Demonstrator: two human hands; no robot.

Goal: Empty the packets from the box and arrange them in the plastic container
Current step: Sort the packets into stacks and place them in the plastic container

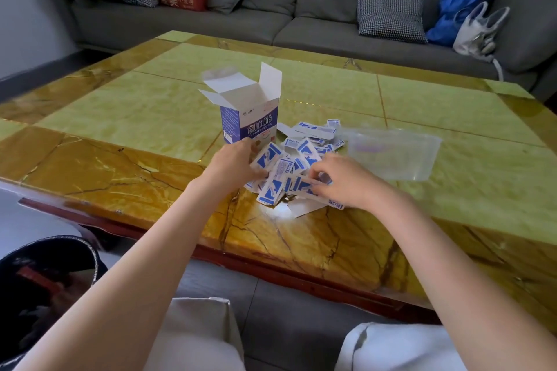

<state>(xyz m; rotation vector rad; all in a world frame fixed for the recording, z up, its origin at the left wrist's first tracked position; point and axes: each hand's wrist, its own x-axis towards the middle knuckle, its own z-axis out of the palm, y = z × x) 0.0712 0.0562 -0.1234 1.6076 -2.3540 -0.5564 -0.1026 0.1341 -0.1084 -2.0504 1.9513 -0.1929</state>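
two hands work a heap of packets [297,159] mid-table [150,117]. box [248,117] stands upright w/ flaps open at 11 o'clock of the heap. left hand [233,164], fingers curled, grips packets at heap's 9 o'clock edge. right hand [346,179] pinches a packet at 4 o'clock. clear plastic container [394,153] lies at 3 o'clock, just beside heap.

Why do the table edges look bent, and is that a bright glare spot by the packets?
Head view: the wide lens bows the table edges; a glare patch shines just under the packets; the box flaps look slightly motion-blurred.
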